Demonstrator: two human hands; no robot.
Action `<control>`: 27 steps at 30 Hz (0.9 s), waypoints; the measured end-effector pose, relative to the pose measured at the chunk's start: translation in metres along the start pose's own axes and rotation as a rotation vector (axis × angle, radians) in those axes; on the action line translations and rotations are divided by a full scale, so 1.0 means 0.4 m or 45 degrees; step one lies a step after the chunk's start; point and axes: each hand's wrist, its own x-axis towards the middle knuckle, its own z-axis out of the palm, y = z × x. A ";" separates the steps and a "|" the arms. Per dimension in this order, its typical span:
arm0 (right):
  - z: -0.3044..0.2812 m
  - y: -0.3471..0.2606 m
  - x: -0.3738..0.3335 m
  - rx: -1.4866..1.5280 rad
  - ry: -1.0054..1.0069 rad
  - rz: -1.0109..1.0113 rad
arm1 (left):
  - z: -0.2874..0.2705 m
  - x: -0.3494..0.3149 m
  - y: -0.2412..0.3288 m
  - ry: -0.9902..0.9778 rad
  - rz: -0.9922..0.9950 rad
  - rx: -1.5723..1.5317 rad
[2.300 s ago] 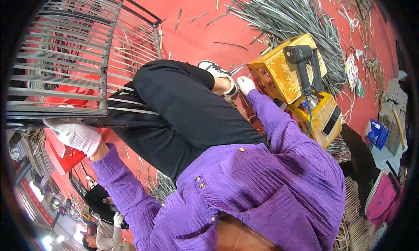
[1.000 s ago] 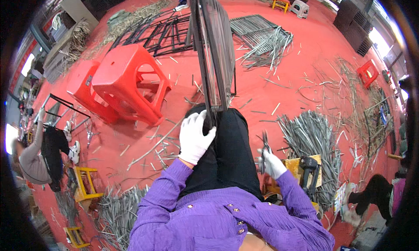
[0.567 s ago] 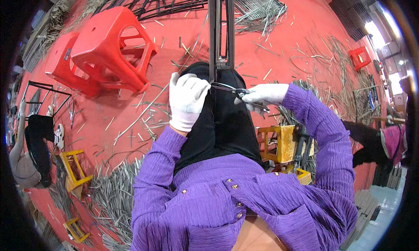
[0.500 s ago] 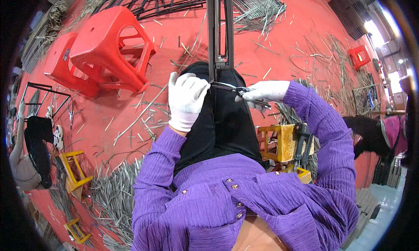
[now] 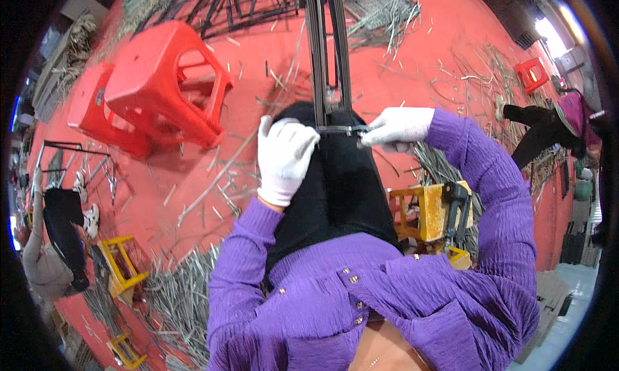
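Head view: pliers (image 5: 358,132) in right hand (image 5: 398,125) near frame edge (image 5: 317,68), stools (image 5: 145,81) apart

Red floor (image 5: 380,87). 2 large red plastic stools (image 5: 145,68) standing at left; smaller red stool (image 5: 520,76) far right. Loose strips (image 5: 216,177) scattered about. Heap of grey strips (image 5: 184,300) lower left, near 2 yellow stools (image 5: 133,281). Black bar frames (image 5: 251,23) lying near top.

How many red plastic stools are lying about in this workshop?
3 that I can see: a big red stool at the left, a second red stool partly hidden behind it, and a third red stool at the upper right. Others may be hidden.
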 end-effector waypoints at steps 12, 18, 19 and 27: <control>-0.078 -0.027 -0.154 -0.088 -0.035 -0.056 | -0.074 0.197 -0.067 0.334 -0.101 -0.528; -0.244 -0.094 -0.231 0.645 0.286 -0.621 | -0.079 0.516 -0.023 0.188 -0.243 -0.574; -0.268 -0.105 -0.238 0.710 0.221 -0.726 | -0.080 0.547 -0.011 0.140 -0.240 -0.615; -0.349 -0.168 -0.225 0.652 0.115 -0.744 | -0.150 0.627 -0.016 -0.078 -0.435 -0.538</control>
